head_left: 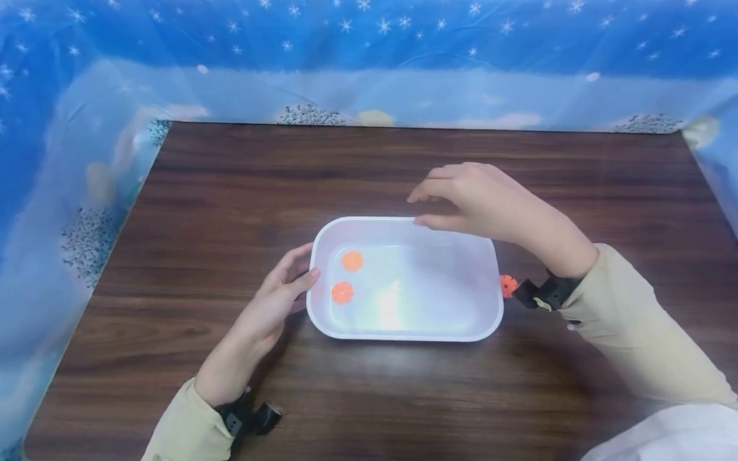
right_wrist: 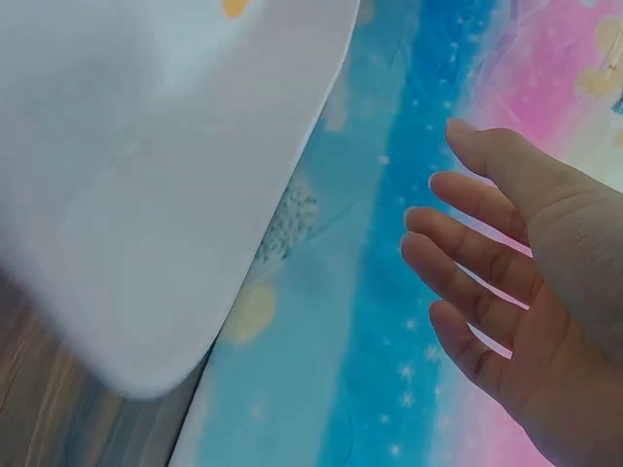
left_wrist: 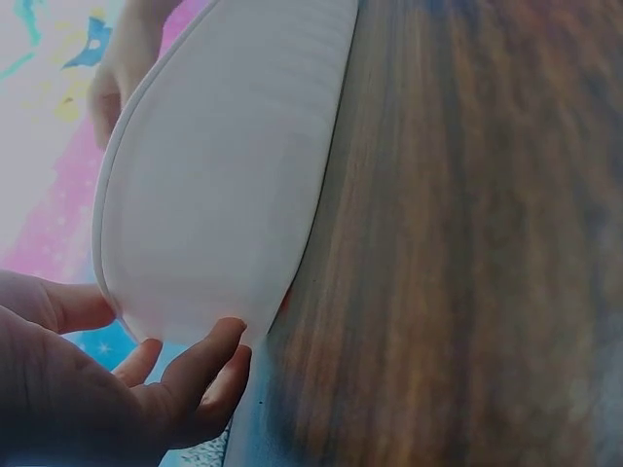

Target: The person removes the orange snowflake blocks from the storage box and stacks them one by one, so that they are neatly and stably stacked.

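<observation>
A white plastic tub (head_left: 403,333) with rounded corners sits on the table in the head view. Two flat orange discs (head_left: 352,260) lie inside it, toward its left end. At that end my left hand (head_left: 277,301) holds the tub, the thumb over the rim and the other fingers against the outer wall. The left wrist view shows those fingertips (left_wrist: 230,326) on the white side wall. Above the far right part of the rim is my right hand (head_left: 467,195), loosely bent and holding nothing. In the right wrist view its fingers (right_wrist: 467,243) are spread apart.
A notched orange disc (head_left: 508,286) lies on the table just outside the tub's right end, close to the right wrist camera (head_left: 539,293). The dark wood table (head_left: 230,192) is bordered by a blue patterned cloth (head_left: 346,51) behind and at the sides.
</observation>
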A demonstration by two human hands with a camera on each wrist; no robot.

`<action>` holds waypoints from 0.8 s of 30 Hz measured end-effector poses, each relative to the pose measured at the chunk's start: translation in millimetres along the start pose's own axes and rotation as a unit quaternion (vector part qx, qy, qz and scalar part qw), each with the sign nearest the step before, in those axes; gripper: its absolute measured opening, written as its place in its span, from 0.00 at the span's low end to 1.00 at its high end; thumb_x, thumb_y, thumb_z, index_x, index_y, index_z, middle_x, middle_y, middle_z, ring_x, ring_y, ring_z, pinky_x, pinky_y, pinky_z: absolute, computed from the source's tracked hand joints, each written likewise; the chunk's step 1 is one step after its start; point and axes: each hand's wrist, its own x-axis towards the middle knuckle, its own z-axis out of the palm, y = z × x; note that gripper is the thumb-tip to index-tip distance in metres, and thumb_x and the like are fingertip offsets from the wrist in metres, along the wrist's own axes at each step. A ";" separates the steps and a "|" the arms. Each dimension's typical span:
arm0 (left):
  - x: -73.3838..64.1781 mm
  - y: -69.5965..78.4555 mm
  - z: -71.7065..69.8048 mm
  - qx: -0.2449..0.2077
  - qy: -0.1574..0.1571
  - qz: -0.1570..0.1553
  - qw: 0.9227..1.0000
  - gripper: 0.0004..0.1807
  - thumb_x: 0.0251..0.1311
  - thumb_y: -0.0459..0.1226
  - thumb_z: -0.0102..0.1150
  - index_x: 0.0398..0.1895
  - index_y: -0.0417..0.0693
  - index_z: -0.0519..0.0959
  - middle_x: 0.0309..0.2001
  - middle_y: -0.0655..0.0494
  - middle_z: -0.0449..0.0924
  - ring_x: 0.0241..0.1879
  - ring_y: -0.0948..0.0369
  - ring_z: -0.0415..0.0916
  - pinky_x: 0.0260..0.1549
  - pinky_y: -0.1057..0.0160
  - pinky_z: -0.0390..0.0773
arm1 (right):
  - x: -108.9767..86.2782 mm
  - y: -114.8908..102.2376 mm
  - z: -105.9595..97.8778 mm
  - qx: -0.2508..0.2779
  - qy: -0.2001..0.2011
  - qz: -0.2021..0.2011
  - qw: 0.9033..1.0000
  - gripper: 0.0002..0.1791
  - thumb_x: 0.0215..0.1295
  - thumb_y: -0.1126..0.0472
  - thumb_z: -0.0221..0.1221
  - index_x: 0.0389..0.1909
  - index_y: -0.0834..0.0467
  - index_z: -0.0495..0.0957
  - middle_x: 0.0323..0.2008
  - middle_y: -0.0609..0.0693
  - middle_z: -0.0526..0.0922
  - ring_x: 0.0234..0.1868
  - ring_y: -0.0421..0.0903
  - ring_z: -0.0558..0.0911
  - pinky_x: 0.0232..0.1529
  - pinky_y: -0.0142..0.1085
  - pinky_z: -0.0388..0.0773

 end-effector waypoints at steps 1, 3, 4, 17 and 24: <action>0.3 0.3 0.2 0.000 0.000 0.000 1.000 0.28 0.68 0.39 0.48 0.69 0.57 0.56 0.65 0.49 0.60 0.58 0.51 0.65 0.53 0.54 0.66 | 3.6 -1.8 -0.2 0.003 -0.004 0.001 1.000 0.17 0.57 0.51 0.64 0.45 0.53 0.81 0.41 0.45 0.82 0.40 0.43 0.81 0.42 0.40 0.75; 0.4 1.2 0.4 -0.003 0.000 -0.002 1.000 0.27 0.68 0.39 0.48 0.69 0.57 0.57 0.65 0.49 0.60 0.59 0.51 0.65 0.54 0.52 0.65 | 10.1 -5.8 0.2 0.011 -0.015 0.007 1.000 0.17 0.57 0.50 0.64 0.46 0.53 0.81 0.42 0.45 0.82 0.41 0.43 0.81 0.43 0.40 0.75; 0.2 1.7 0.4 -0.004 0.001 -0.005 1.000 0.27 0.68 0.39 0.48 0.69 0.57 0.57 0.65 0.49 0.60 0.59 0.51 0.64 0.55 0.51 0.64 | 13.2 -7.7 0.7 0.015 -0.020 0.009 1.000 0.17 0.57 0.50 0.64 0.46 0.53 0.81 0.43 0.45 0.82 0.42 0.43 0.81 0.44 0.40 0.75; 2.3 3.8 -0.1 -0.001 0.006 -0.020 1.000 0.27 0.67 0.40 0.49 0.68 0.60 0.58 0.65 0.51 0.59 0.61 0.51 0.63 0.58 0.48 0.63 | 45.1 -21.0 24.5 0.042 -0.074 0.008 0.996 0.25 0.56 0.48 0.65 0.53 0.52 0.77 0.48 0.47 0.80 0.49 0.45 0.78 0.51 0.41 0.72; -0.8 4.4 -0.7 -0.006 0.003 -0.015 1.000 0.27 0.68 0.39 0.48 0.69 0.58 0.57 0.66 0.50 0.58 0.61 0.51 0.62 0.58 0.48 0.62 | 53.4 -26.1 40.8 0.073 -0.087 -0.005 0.994 0.23 0.55 0.50 0.66 0.51 0.52 0.78 0.44 0.46 0.81 0.44 0.44 0.79 0.45 0.38 0.74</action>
